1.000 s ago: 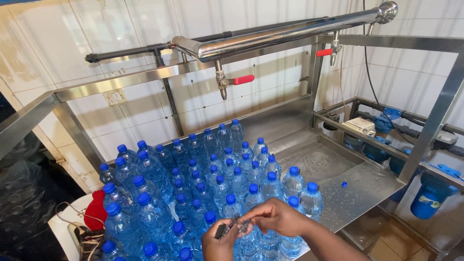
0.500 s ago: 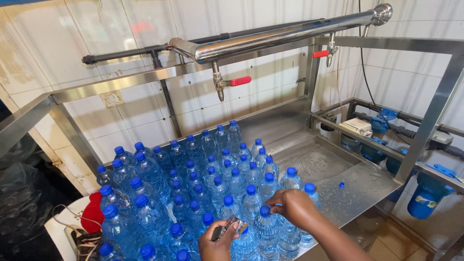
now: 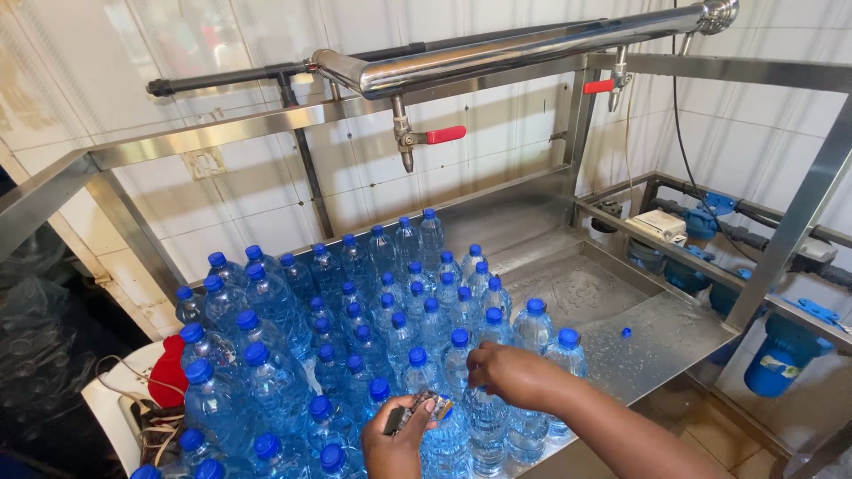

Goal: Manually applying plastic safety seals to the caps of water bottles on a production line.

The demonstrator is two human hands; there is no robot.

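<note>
Right hand was clamped over the top of a clear plastic water bottle, front row of the blue-capped bunch on the wet steel table. Left hand, just beside, gripped a small dark gadget.

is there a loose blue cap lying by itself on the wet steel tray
Yes, a single loose blue cap lies on the bare wet steel tray, right of the capped bottles and apart from them.

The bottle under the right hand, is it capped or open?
Cannot tell: the right hand covers the top of that bottle.
</note>
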